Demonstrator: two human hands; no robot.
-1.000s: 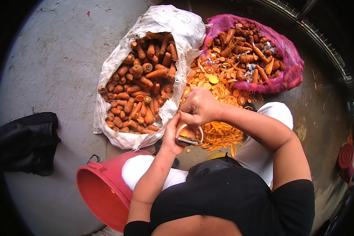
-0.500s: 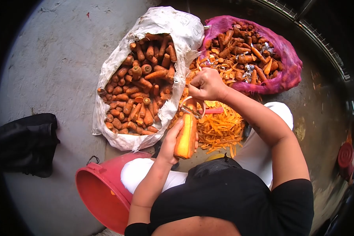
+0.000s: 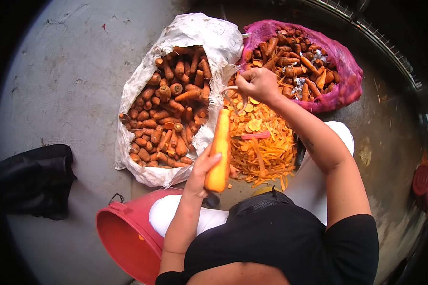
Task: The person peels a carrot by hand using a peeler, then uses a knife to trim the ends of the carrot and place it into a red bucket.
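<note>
- With left hand closed round near half of carrot, hold steady.
- With right hand curled on peeler, stroke lightly outward.

We see a rough grey floor on the left, softly lit and marked with fine scuffs. On the right, we find darker, brownish flooring with a dull sheen and a pale stain; beyond it, a barred strip edges deep shadow.
</note>
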